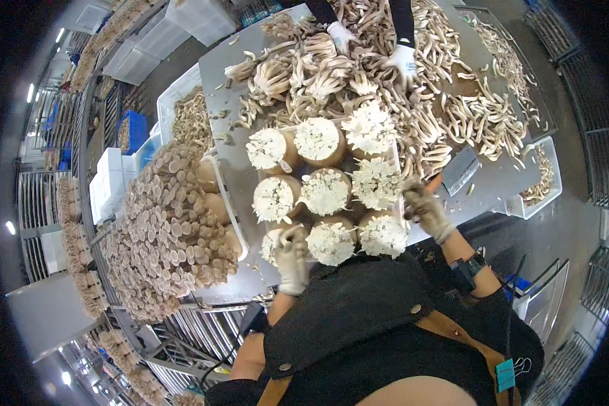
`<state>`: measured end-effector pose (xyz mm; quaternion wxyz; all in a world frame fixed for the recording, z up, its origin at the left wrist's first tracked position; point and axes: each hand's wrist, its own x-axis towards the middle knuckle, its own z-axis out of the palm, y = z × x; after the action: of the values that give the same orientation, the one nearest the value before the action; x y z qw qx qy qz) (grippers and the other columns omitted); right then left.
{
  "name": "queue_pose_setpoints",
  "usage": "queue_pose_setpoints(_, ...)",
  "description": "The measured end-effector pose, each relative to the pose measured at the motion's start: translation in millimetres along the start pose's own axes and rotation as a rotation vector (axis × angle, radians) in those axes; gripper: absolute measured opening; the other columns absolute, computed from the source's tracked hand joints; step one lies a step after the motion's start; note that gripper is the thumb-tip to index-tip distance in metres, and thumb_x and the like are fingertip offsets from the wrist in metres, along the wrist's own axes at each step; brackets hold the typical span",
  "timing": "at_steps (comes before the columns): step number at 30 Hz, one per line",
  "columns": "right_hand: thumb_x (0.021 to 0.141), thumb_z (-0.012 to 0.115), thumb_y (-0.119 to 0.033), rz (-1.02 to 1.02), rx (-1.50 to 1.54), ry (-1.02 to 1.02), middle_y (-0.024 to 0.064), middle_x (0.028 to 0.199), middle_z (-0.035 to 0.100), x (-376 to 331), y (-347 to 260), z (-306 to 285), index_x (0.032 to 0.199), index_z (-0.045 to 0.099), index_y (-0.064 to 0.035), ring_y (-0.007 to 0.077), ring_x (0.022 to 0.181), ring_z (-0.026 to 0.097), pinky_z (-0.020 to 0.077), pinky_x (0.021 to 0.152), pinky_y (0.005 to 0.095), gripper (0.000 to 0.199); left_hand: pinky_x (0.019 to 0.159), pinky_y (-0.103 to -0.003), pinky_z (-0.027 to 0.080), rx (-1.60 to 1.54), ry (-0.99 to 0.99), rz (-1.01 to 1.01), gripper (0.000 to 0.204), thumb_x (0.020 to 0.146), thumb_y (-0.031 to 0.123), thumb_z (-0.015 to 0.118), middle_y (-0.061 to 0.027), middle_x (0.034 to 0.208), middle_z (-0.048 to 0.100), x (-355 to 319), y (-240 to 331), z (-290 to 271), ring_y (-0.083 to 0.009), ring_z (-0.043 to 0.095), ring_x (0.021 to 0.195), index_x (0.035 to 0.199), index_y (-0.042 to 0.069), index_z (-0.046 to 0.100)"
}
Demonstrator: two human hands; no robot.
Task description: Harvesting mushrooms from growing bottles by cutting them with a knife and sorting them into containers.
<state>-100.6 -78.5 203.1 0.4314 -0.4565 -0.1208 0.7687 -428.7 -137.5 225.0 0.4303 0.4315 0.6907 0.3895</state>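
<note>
My left hand [292, 260], in a pale work glove, is at the near-left corner of a white crate [245, 233]. Its fingers are curled beside the white cut top of a mushroom block [271, 245]; what they hold is hidden. At the crate's right side, my right hand [427, 211], in a soiled glove, is closed around the orange handle of a cleaver [461, 170]. The broad grey blade points away to the right, over the table. Several more round blocks with trimmed white tops [325, 191] stand in rows in the crate.
Cut mushrooms [331, 71] lie heaped across the far table, where another person's gloved hands [402, 62] work. To my left stands a crate of uncut brown-capped mushrooms [176, 233]. White bins of mushrooms [545, 179] sit beside the metal table [494, 179]. Racks line both sides.
</note>
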Motion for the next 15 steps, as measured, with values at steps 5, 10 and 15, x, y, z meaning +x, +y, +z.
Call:
queue_pose_setpoints(5, 0.088, 0.051, -0.01, -0.01, 0.022, 0.244, 0.0046, 0.098, 0.048, 34, 16, -52, 0.121, 0.038, -0.0107, 0.0158, 0.084, 0.049, 0.0425, 0.072, 0.0305, 0.036, 0.09, -0.04, 0.041, 1.289, -0.019, 0.763, 0.029, 0.083, 0.02, 0.055, -0.0179, 0.107, 0.06, 129, -26, -13, -0.033, 0.054, 0.104, 0.108, 0.007, 0.061)
queue_pose_setpoints(10, 0.087, 0.048, 0.0, -0.011, 0.239, 0.178, -0.0001, 0.081, 0.044, 44, 18, -17, 0.108, 0.041, -0.0079, 0.0083, 0.066, 0.042, 0.0374, 0.06, 0.0179, 0.024, 0.082, -0.034, 0.045, 0.716, -0.127, -0.071, 0.023, 0.084, 0.022, 0.058, -0.0154, 0.092, 0.064, 187, 5, 29, -0.0262, 0.059, 0.086, 0.097, 0.004, 0.065)
queue_pose_setpoints(15, 0.087, 0.051, -0.004, 0.102, -0.071, 0.0, -0.0004, 0.082, 0.046, 13, 7, -34, 0.111, 0.04, -0.0061, 0.0074, 0.062, 0.047, 0.0409, 0.045, 0.0218, 0.027, 0.073, -0.029, 0.046, 0.161, -0.037, -0.116, 0.029, 0.079, 0.017, 0.065, -0.0121, 0.084, 0.066, 195, 6, 43, -0.0195, 0.059, 0.08, 0.1, -0.002, 0.063)
